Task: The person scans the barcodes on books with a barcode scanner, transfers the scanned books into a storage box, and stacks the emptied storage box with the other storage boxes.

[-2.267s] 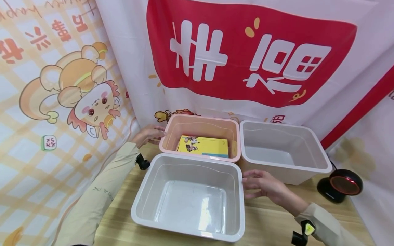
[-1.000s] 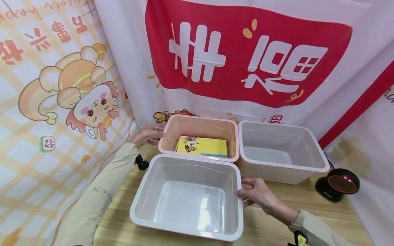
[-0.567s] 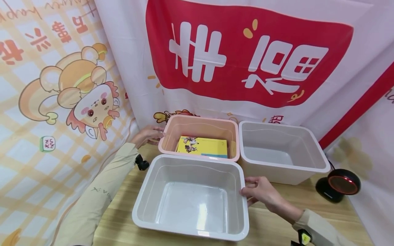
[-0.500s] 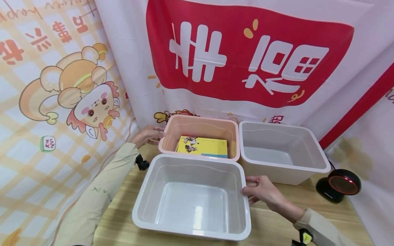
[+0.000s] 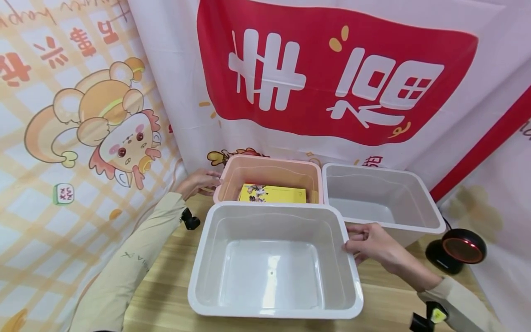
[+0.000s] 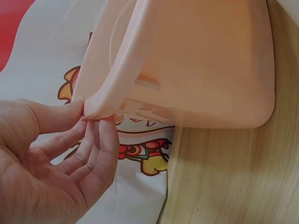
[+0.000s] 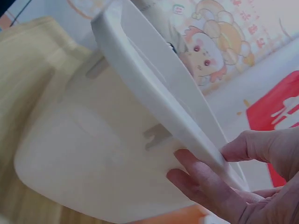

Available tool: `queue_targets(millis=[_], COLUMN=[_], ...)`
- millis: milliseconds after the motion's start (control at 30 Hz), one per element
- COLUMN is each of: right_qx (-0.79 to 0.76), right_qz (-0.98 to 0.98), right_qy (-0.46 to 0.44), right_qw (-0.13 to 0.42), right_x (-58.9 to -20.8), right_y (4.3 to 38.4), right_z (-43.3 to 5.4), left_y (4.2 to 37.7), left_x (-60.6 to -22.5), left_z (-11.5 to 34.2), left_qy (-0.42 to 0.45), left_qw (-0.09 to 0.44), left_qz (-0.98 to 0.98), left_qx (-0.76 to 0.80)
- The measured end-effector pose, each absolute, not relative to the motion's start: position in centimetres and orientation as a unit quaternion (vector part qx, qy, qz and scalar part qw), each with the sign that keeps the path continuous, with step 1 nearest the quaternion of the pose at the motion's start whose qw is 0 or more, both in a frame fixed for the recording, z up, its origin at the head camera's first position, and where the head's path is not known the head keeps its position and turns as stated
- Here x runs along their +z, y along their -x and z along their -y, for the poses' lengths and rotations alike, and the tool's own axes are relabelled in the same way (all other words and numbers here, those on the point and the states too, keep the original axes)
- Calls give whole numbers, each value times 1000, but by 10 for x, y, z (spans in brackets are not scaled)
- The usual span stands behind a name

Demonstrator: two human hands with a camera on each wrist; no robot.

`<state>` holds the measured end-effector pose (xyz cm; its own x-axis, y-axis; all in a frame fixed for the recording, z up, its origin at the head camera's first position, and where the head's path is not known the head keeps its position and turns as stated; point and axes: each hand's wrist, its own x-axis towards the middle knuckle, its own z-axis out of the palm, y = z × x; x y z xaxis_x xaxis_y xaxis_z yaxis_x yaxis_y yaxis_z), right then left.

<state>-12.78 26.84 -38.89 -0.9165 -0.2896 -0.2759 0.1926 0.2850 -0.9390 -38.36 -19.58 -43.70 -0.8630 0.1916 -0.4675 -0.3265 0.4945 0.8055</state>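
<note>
My left hand [image 5: 201, 181] pinches the left rim of a pink plastic storage bin [image 5: 269, 162]; in the left wrist view the thumb lies over the rim and the fingers under it. A yellow box with printed figures [image 5: 278, 194] lies inside that bin, its lower part hidden. My right hand [image 5: 375, 244] grips the right rim of the front grey-white storage bin [image 5: 271, 258], thumb on the inside and fingers under the lip in the right wrist view. This bin's far rim overlaps the pink bin's near edge in the head view.
A second grey-white bin [image 5: 369, 203] stands at the back right, beside the pink one. A black round device with a red light [image 5: 463, 245] sits at the table's right. Printed cloths [image 5: 178, 55] hang behind and to the left of the wooden table [image 5: 162, 281].
My right hand has come to the front bin's rim and taken hold. That bin has shifted right and turned straighter, now covering the pink bin's near edge. The left hand stays put.
</note>
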Motion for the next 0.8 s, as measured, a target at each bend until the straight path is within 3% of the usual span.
queue_targets(millis=[467,800], right_qx=[-511,-454], right_qz=[-835,-877], right_qy=[47,57], right_qw=[199,146], right_x=[-326,-300], right_y=[135,129], right_z=[-320,-357], left_y=[385,385], left_x=[-434,-438], left_z=[196,195], left_qy=[40,27], left_qw=[251,250], left_qz=[-823,-820], left_qx=[508,514])
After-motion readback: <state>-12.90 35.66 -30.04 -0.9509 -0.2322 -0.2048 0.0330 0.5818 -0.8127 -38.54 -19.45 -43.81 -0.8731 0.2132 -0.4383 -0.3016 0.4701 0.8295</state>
